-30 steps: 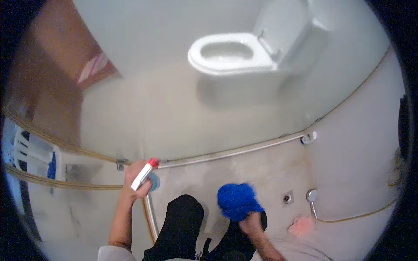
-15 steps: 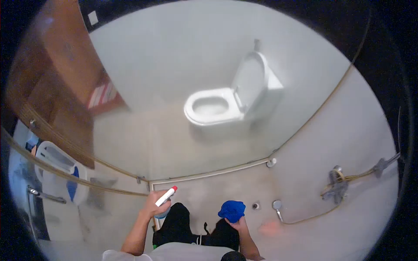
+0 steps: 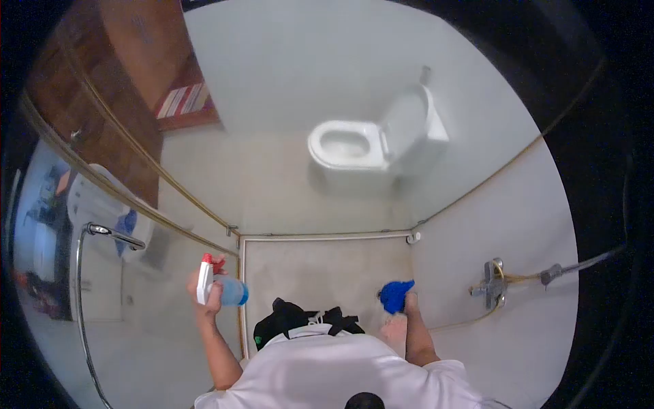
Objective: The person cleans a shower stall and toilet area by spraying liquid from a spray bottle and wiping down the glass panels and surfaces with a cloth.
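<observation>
My left hand (image 3: 208,294) is wrapped round a spray bottle (image 3: 230,291) with blue liquid, a white head and a red nozzle, beside the glass door at the left. On the right, my right hand (image 3: 411,302) holds a bunched blue cloth (image 3: 395,296) above the floor near the shower wall. The cloth hides part of that hand's fingers. A pink scrubber (image 3: 393,328) lies just below the cloth, partly behind my forearm.
Beyond the glass panel stands a white toilet (image 3: 347,144) with its lid raised. A chrome door handle (image 3: 80,300) curves at the left. The shower mixer (image 3: 495,283) sticks out from the right wall. A striped mat (image 3: 182,101) lies at the upper left.
The view has shifted and more of my torso shows. My left hand has moved left with the bottle, now turned sideways. My right hand has moved right with the blue cloth, towards the shower wall.
</observation>
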`<action>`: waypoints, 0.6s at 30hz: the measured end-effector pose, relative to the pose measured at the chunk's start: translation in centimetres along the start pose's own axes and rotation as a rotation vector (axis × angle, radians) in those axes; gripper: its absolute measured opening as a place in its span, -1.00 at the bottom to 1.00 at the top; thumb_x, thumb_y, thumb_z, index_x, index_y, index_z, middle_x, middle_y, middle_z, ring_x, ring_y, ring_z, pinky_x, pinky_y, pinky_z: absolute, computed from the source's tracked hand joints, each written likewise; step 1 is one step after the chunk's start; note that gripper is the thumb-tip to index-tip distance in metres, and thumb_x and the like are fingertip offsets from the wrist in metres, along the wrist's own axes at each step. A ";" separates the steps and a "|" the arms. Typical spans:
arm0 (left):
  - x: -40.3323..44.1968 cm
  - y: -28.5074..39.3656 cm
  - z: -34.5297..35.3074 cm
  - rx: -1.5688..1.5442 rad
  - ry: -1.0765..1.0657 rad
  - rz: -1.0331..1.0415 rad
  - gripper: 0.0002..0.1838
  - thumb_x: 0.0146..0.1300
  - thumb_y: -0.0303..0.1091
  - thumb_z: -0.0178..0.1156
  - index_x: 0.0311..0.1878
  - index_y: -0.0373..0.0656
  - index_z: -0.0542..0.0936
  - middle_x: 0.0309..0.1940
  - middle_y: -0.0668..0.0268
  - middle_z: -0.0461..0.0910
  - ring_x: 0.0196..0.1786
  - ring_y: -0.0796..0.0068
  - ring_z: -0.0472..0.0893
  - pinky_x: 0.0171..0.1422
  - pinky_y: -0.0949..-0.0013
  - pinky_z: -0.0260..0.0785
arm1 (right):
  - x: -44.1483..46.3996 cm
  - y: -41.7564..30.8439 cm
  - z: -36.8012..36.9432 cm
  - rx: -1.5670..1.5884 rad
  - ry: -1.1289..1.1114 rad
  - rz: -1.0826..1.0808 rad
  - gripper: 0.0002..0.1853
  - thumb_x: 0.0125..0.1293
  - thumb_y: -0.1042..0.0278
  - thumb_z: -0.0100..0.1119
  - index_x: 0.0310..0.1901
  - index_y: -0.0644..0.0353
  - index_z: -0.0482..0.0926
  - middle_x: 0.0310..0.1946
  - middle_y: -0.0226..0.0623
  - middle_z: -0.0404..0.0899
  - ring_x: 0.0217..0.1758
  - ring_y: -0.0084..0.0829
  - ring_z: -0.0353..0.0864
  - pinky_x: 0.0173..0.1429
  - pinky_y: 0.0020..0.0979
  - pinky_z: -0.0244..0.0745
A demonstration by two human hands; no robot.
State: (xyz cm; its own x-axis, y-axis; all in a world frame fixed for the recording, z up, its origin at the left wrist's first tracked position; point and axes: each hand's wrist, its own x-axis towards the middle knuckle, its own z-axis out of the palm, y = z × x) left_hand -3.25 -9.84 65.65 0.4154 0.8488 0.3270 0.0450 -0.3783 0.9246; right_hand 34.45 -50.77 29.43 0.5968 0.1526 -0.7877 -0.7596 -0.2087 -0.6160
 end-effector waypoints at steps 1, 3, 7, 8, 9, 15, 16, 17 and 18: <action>-0.4 -1.0 -0.4 0.036 -0.009 0.012 -0.50 -0.18 -0.55 -0.07 -0.05 -0.41 0.49 -0.17 0.05 0.58 -0.15 0.22 0.61 -0.15 0.28 0.52 | 0.8 0.7 -0.1 0.164 -0.049 -0.020 -0.45 0.29 -0.14 -0.30 0.05 0.12 0.43 -0.15 -0.25 0.54 -0.14 -0.22 0.56 -0.17 -0.05 0.51; 0.6 -0.7 -2.3 0.074 -0.032 -0.020 -0.47 -0.19 -0.58 -0.10 -0.02 -0.41 0.47 -0.14 0.04 0.57 -0.13 0.22 0.61 -0.17 0.30 0.52 | -5.5 -8.7 5.6 0.221 -0.129 -0.031 -0.34 0.25 -0.34 -0.43 0.12 -0.05 0.41 -0.02 -0.23 0.52 -0.02 -0.23 0.53 -0.09 -0.08 0.46; 2.5 1.2 -6.9 0.138 -0.078 -0.040 -0.48 -0.21 -0.59 -0.11 -0.05 -0.41 0.49 -0.14 0.02 0.57 -0.15 0.23 0.61 -0.18 0.30 0.52 | -7.4 -17.9 13.9 0.198 -0.355 -0.234 -0.37 0.26 -0.24 -0.15 0.16 0.11 0.37 0.05 -0.20 0.49 0.06 -0.25 0.48 0.10 -0.15 0.39; 2.7 1.3 -7.7 0.114 -0.097 -0.008 -0.48 -0.21 -0.58 -0.11 -0.05 -0.41 0.49 -0.14 0.02 0.57 -0.16 0.23 0.61 -0.19 0.30 0.52 | -6.8 -18.2 14.7 0.121 -0.247 -0.416 -0.43 0.27 -0.11 -0.05 0.16 0.16 0.37 0.04 -0.20 0.49 0.05 -0.27 0.48 0.12 -0.21 0.38; 2.9 1.5 -8.6 0.101 -0.088 0.004 -0.48 -0.21 -0.58 -0.12 -0.05 -0.41 0.50 -0.15 0.02 0.58 -0.16 0.23 0.61 -0.19 0.30 0.52 | -5.9 -19.9 17.2 0.013 -0.154 -0.582 -0.48 0.28 0.03 0.05 0.15 0.21 0.37 0.02 -0.20 0.49 0.05 -0.30 0.48 0.14 -0.26 0.37; 4.0 3.7 -13.3 0.241 -0.120 0.067 -0.51 -0.13 -0.40 0.01 -0.06 -0.44 0.49 -0.19 0.01 0.59 -0.24 0.22 0.62 -0.26 0.29 0.52 | -4.8 -26.4 36.2 -0.290 0.593 -0.845 -0.59 0.22 0.22 0.04 -0.04 0.42 0.39 -0.05 0.24 0.43 -0.02 0.13 0.47 0.05 -0.07 0.38; 4.2 3.7 -14.1 0.254 -0.121 0.088 -0.51 -0.11 -0.37 0.01 -0.07 -0.45 0.49 -0.19 0.00 0.58 -0.25 0.20 0.62 -0.26 0.29 0.52 | -9.9 -25.4 40.4 -0.217 0.671 -0.742 -0.63 0.22 0.29 -0.01 -0.04 0.39 0.32 -0.08 0.25 0.39 -0.07 0.18 0.47 -0.02 -0.02 0.40; 4.3 3.6 -15.0 0.267 -0.121 0.111 -0.51 -0.10 -0.34 0.01 -0.08 -0.46 0.49 -0.20 -0.02 0.58 -0.25 0.19 0.62 -0.27 0.29 0.53 | -10.6 -22.7 43.2 -0.318 0.676 -0.818 -0.61 0.21 0.29 0.00 -0.01 0.35 0.28 -0.10 0.25 0.36 -0.13 0.14 0.48 -0.07 -0.03 0.41; 4.4 3.2 -16.1 0.247 -0.126 0.034 -0.48 -0.08 -0.31 0.04 -0.04 -0.47 0.46 -0.16 -0.06 0.56 -0.21 0.20 0.60 -0.24 0.30 0.50 | -9.2 -19.0 45.1 -0.496 0.503 -0.926 -0.65 0.17 0.33 0.02 -0.04 0.32 0.33 -0.11 0.19 0.39 -0.14 0.09 0.47 -0.05 -0.03 0.39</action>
State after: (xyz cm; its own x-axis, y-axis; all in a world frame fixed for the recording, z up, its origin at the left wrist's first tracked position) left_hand -15.93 -1.38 73.17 0.5297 0.7873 0.3156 0.2426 -0.4972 0.8331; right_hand 31.72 -4.61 47.99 0.9902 0.0673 0.1222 0.1383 -0.5899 -0.7956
